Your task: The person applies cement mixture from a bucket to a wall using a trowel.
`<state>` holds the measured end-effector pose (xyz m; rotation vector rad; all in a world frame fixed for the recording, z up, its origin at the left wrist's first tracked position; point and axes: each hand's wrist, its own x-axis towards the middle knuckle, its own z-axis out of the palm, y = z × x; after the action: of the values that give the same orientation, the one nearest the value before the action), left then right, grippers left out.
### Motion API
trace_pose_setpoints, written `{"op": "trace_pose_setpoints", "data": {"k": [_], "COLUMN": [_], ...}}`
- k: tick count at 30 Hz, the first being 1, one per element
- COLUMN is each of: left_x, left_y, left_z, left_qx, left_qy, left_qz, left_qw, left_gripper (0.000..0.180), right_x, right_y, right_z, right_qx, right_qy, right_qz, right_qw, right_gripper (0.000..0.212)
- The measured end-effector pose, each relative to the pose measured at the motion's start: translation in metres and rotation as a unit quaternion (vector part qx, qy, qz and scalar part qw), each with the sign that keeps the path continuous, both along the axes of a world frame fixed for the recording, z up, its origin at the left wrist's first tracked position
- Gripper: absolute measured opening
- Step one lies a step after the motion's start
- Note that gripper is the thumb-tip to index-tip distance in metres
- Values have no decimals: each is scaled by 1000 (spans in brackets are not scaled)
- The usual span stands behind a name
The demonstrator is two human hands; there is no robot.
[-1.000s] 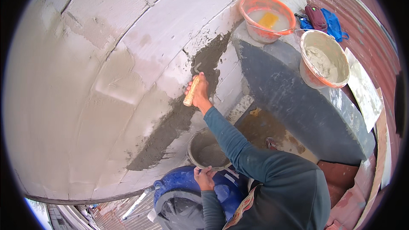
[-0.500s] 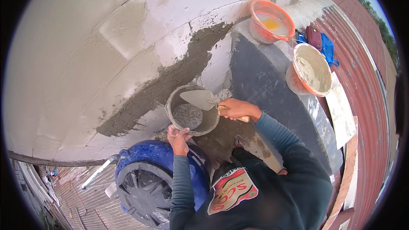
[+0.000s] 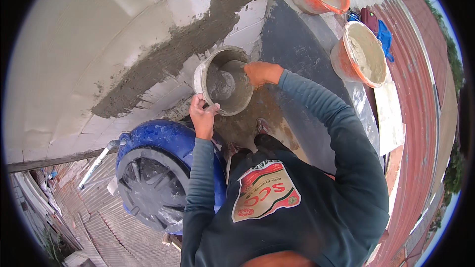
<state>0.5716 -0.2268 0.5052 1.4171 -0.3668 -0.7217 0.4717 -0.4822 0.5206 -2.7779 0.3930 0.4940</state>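
Observation:
My left hand (image 3: pixel 203 114) grips the near rim of a grey bucket (image 3: pixel 199 79), which is tilted so its mouth faces me. Wet grey mortar (image 3: pixel 217 85) lies in the bottom. My right hand (image 3: pixel 262 74) is closed at the bucket's right rim around the handle of a trowel (image 3: pixel 234 67); the handle is mostly hidden by the fingers. The trowel's blade reaches down inside the bucket, smeared with mortar. Behind the bucket, a dark band of wet mortar (image 3: pixel 170 52) runs along the pale block wall (image 3: pixel 64 84).
A blue drum (image 3: pixel 163 131) with a black lid (image 3: pixel 153 188) stands at my left. Right of me is a dark slab (image 3: pixel 302 59). Beyond it sit an orange bucket of cloudy water (image 3: pixel 304 1) and a mortar-coated bucket (image 3: pixel 341 62). Red corrugated roofing (image 3: pixel 415 104) lies farther right.
The trowel blade has gone from above the bucket's mouth down into it, with my right hand now at the rim. The bucket is tipped more toward me. The whole view has shifted.

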Motion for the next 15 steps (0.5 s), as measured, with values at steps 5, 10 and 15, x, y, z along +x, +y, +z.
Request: {"op": "trace_pose_setpoints", "data": {"k": [5,10,15], "left_x": [-5,-8,-9], "left_y": [8,9,9], "left_z": [0,9,1], "left_qx": [-34,-38,-9], "left_qy": [-24,22,82], "left_qz": [-27,-45,-25], "left_qw": [999,998,996], "left_gripper": [37,37,38], "right_x": [-21,-73,-92], "right_y": [-47,-17,23], "right_z": [9,-34,-38], "right_qx": [416,718,775], "right_qy": [185,132,-11], "right_qz": [-184,-270,-297], "right_qw": [871,628,557], "right_gripper": [20,31,36]}}
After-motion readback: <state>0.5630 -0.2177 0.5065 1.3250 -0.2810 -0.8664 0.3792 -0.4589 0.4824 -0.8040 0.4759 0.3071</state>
